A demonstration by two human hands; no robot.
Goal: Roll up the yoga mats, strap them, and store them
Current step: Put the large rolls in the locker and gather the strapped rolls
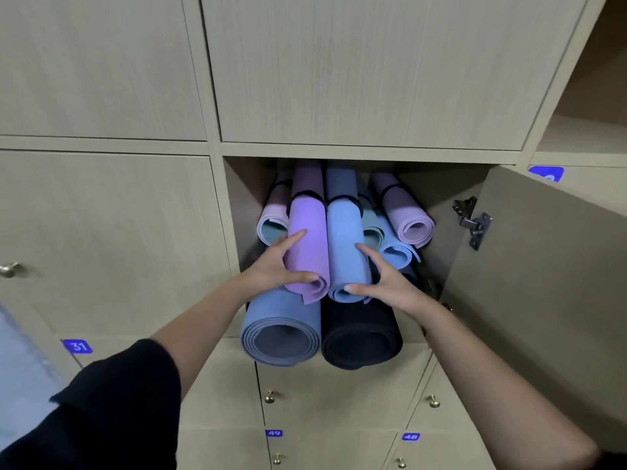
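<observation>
Yoga mats fill the open locker (451, 184), rolled and stacked end-out. Left hand (274, 262) clasps the purple mat (307, 239), right hand (383, 276) grips the blue mat (344, 239) beside it, both lying on a big blue roll (281, 330) and a black roll (361, 334). More strapped rolls sit behind; the door (543, 283) hangs open right.

A wall of pale wooden locker doors (356, 69) is filling the view. A metal hinge (472, 221) is showing at three o'clock. Blue number labels are sitting lower down: 31 (77, 346) at eight o'clock, 49 (273, 433) at six, 48 (411, 436) at five. Small brass knobs (269, 396) are dotting the bottom doors, another knob (9, 269) at nine.
</observation>
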